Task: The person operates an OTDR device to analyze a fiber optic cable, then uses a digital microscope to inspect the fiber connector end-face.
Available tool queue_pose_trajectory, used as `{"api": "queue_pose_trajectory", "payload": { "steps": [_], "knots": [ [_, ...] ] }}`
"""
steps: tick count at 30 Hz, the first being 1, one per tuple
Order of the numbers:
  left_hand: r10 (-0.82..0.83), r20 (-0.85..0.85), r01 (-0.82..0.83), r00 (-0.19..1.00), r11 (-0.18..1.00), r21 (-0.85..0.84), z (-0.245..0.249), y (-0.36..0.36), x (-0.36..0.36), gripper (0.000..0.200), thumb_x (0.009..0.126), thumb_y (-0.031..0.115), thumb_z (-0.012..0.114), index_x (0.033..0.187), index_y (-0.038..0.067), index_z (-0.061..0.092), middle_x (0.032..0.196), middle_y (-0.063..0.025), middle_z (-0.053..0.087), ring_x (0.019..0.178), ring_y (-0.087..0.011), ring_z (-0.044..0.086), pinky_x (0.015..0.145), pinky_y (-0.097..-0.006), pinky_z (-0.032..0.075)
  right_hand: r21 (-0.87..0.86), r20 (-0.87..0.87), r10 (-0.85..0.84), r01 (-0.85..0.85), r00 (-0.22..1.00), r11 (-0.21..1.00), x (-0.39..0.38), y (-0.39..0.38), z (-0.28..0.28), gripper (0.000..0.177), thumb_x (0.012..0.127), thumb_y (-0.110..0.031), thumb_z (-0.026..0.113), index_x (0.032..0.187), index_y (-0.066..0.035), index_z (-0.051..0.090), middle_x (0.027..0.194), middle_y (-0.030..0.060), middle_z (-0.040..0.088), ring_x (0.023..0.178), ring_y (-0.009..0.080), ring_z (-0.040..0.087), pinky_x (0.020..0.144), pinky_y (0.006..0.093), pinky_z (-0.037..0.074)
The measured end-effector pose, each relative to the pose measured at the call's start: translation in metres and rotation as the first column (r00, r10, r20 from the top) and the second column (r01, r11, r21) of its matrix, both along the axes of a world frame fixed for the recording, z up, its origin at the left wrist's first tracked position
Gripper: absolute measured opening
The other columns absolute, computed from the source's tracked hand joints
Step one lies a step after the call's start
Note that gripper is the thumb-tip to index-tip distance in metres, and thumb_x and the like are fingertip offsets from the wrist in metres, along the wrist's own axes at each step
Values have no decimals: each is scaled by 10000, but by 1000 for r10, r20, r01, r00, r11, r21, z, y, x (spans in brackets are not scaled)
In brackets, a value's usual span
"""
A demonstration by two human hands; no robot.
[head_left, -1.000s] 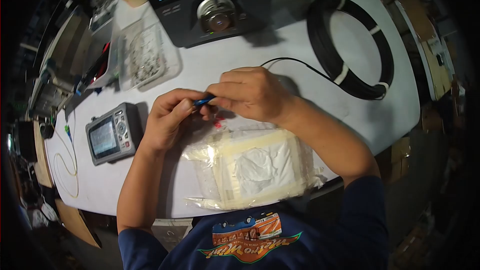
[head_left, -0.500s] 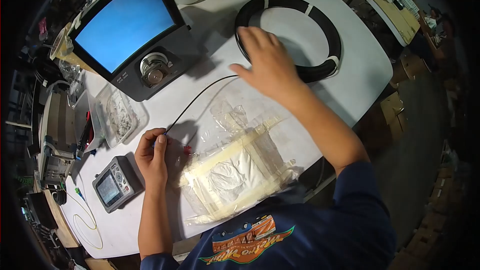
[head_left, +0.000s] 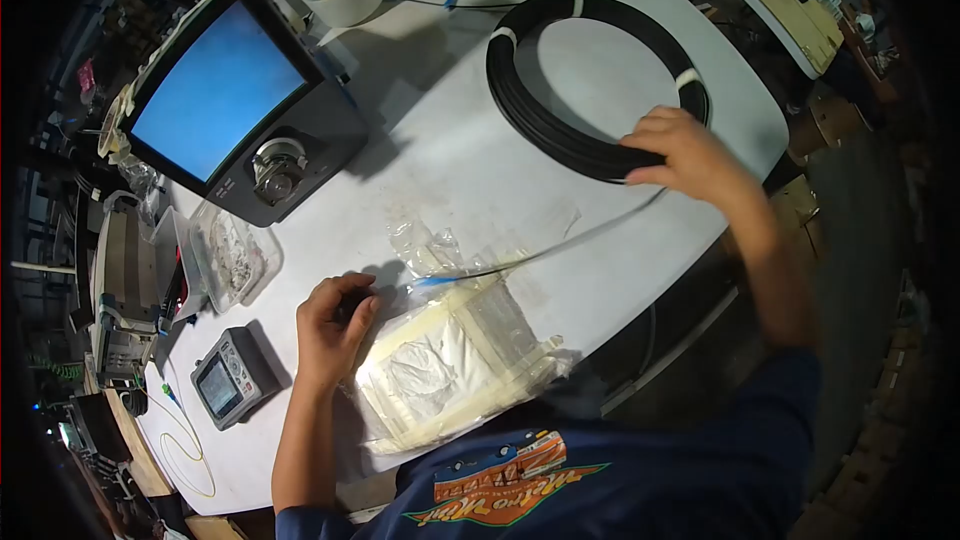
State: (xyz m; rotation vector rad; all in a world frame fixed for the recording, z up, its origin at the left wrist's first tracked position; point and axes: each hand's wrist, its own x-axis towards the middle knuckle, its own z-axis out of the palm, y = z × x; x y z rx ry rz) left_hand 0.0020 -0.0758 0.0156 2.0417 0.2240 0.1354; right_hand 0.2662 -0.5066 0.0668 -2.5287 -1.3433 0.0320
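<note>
A large coil of black cable [head_left: 560, 135], bound with white ties, lies on the white table. My right hand [head_left: 685, 155] is closed on the coil's near right side. From beneath that hand a black cable end with a blue tip [head_left: 436, 281] runs left, over a padded packet [head_left: 430, 370] of white cloth, clear plastic and cream tape. My left hand [head_left: 335, 325] is at the packet's left edge, fingers curled with a gap between thumb and forefinger, nothing seen between them. The blue tip is to its right, apart from it.
A dark device with a blue screen [head_left: 220, 90] stands at upper left. Below it are a clear plastic tub [head_left: 235, 255] and a grey handheld meter [head_left: 232, 380] with a yellow fibre. A white bowl with a jar [head_left: 343, 0] is at the back. Another table [head_left: 790, 20] is at upper right.
My right hand has moved right and closed on the coil, which is turned and shifted right. My left hand has let go of the cable, whose end now lies further right over the packet.
</note>
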Motion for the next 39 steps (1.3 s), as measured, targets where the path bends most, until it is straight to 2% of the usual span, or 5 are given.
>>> {"api": "queue_pose_trajectory", "payload": {
  "steps": [11,16,18,30,39],
  "knots": [
    [-2,-2,2,1000,997,83,5,-19,25,177,970,40,718,1121,-51,721,972,-75,737,870,-130,667,830,-265,530,-348,314,-487,576,815,740,36,-54,15,656,802,-61,777,1438,-100,619,1553,161,499,1464,361,421,1235,500,340],
    [-16,-75,29,997,983,180,10,-22,35,174,967,51,719,1109,-50,724,992,-81,724,860,-134,673,792,-275,533,-27,-326,-282,289,902,957,26,42,-7,539,911,-241,715,1372,11,596,1274,234,668,1182,375,654,1005,460,530],
    [-83,-73,98,994,966,240,26,-31,44,177,954,49,728,1106,-42,726,982,-98,725,851,-156,687,787,-286,541,51,147,-416,413,898,909,23,60,-32,414,936,-339,740,1153,-1,641,1042,187,709,952,372,709,837,463,577],
    [-462,425,26,778,700,713,8,-96,256,375,895,148,730,1256,71,662,1190,-138,680,1149,-378,636,990,-464,517,226,334,-280,212,900,951,12,2,-46,450,847,-451,811,962,-48,649,880,100,681,808,320,690,695,434,559],
    [-386,123,153,914,609,778,0,-106,251,163,917,158,656,1020,37,696,930,-174,727,856,-376,719,815,-465,576,240,373,-212,126,903,962,27,-33,-43,542,664,-488,914,750,-73,576,723,64,609,652,302,624,594,401,504]
  ]
}}
